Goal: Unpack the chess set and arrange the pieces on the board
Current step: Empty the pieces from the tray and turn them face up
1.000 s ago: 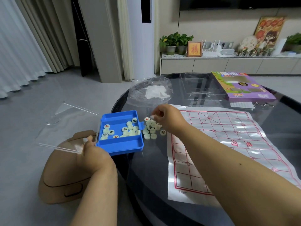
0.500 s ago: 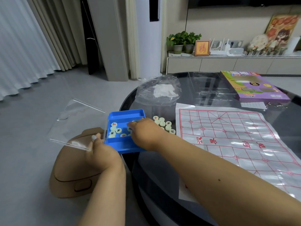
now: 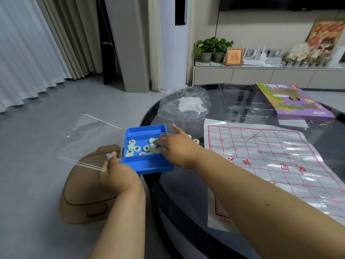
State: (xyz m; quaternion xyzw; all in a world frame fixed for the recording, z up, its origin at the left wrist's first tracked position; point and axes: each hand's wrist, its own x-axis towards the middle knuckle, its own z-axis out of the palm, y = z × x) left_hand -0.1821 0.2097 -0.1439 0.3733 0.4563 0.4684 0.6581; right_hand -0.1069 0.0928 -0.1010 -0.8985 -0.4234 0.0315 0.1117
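A blue plastic box (image 3: 149, 168) sits at the left rim of the dark glass table (image 3: 183, 199), its clear lid (image 3: 89, 135) swung open to the left. Several pale round chess pieces (image 3: 137, 148) with red or black characters lie inside. My left hand (image 3: 116, 172) pinches the lid's near corner beside the box. My right hand (image 3: 175, 146) reaches into the box, fingers curled down on the pieces, one finger sticking up. A few more pieces (image 3: 196, 140) lie on the table just right of the box, partly hidden by that hand. The red-lined board sheet (image 3: 261, 156) lies flat to the right.
A crumpled clear bag (image 3: 184, 107) lies behind the box. A clear packaging tray (image 3: 240, 101) and the purple game carton (image 3: 291, 103) are at the table's far side. A brown stool (image 3: 84, 195) stands on the floor under my left hand.
My right hand moved left from the loose pieces on the table into the blue box. My left hand kept its hold on the lid. The camera view shifted left.
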